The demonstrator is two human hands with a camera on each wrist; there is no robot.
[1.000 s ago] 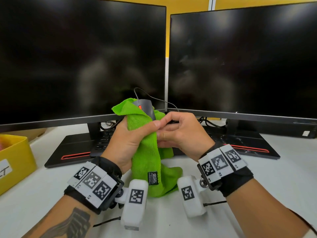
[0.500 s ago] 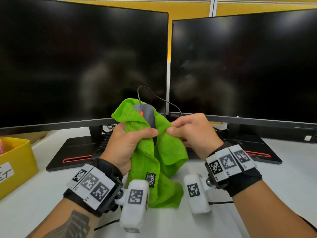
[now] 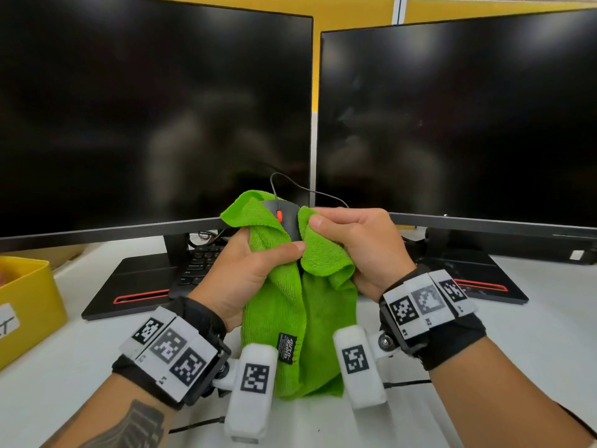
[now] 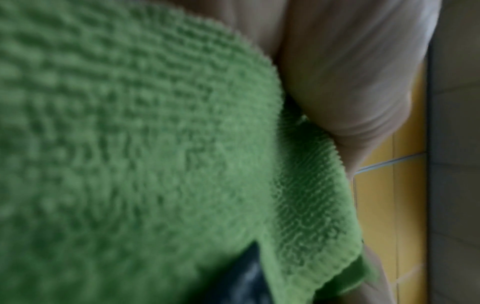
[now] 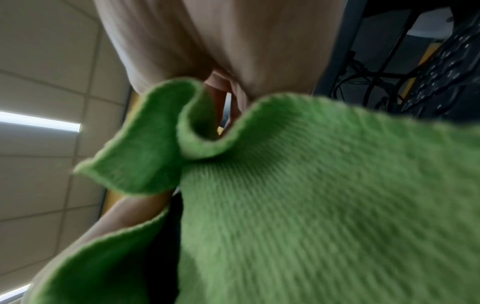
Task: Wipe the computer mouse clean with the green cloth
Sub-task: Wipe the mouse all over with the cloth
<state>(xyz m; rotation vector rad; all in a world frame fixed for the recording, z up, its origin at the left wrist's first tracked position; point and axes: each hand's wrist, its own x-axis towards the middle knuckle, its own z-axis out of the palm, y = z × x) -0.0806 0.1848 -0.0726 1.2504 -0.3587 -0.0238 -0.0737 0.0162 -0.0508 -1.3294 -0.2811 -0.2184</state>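
Note:
A black wired computer mouse [image 3: 287, 218] with an orange scroll wheel is held up above the desk, wrapped in the green cloth [image 3: 290, 312]. My left hand [image 3: 248, 266] grips the mouse through the cloth, thumb across the front. My right hand [image 3: 358, 244] pinches a fold of the cloth against the mouse's right side. The cloth hangs down to the desk between my wrists. In the left wrist view the green cloth [image 4: 155, 164] fills the picture beside my palm. The right wrist view shows the green cloth [image 5: 311, 205] bunched under my fingers [image 5: 221, 41].
Two dark monitors [image 3: 155, 118] [image 3: 458, 124] stand close behind my hands on black bases. A black keyboard [image 3: 200, 266] lies under the left monitor. A yellow bin [image 3: 26, 305] sits at the left edge of the white desk [image 3: 533, 344]. The mouse cable [image 3: 310, 190] loops toward the monitors.
My right hand let go, moved apart from the left, then came back and closed on the cloth at the mouse's right side. The mouse tilted more upright in my left hand.

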